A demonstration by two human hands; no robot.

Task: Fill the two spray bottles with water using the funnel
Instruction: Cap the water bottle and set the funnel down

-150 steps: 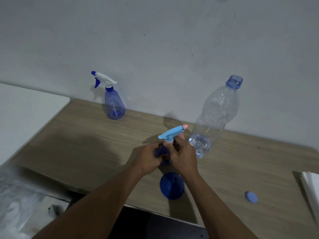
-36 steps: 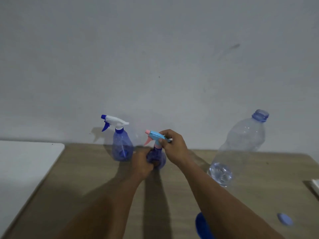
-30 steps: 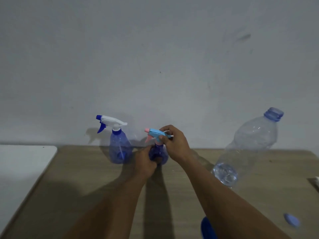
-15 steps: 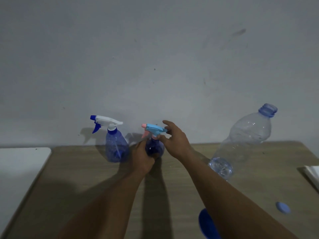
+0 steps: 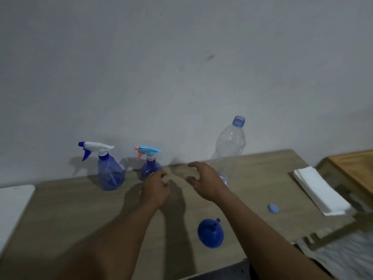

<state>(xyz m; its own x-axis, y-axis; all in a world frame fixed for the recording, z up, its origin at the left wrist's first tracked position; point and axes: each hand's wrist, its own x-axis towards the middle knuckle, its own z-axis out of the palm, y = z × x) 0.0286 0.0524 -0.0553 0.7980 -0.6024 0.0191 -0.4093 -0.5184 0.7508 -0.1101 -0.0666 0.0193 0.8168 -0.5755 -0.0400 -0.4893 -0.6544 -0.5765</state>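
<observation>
Two blue translucent spray bottles upright at the far edge of the wooden table (image 5: pixel 80 209), close to the wall: white-and-blue-headed spray bottle (image 5: pixel 110 172) to the left, pink-and-light-blue-headed spray bottle (image 5: pixel 150 168) just beside it on the right, apart. Trigger heads on both; water level too dim to tell.

Head view, hands: left hand (image 5: pixel 155 188) loosely curled, holding nothing, fingertips right at the lower flank of the pink-headed bottle; contact impossible to tell. Right hand (image 5: pixel 203 180) open, fingers spread and bent, empty, hovering above the table between that bottle and the tall clear plastic water bottle (image 5: pixel 230 142).

Uncapped, nearly empty, standing behind the right hand, so nearer that hand than the left. Small blue cap (image 5: pixel 273 208) flat on the table, farther right and nearer the person.

Round blue plastic funnel (image 5: pixel 210 233) mouth-down on the near side, beside the right forearm, spout up and tilted away. Both hands well beyond it; right arm closer.

Probably filling done, with tidying of funnel, cap and water bottle left, most likely a right-hand reach back toward the body.
</observation>
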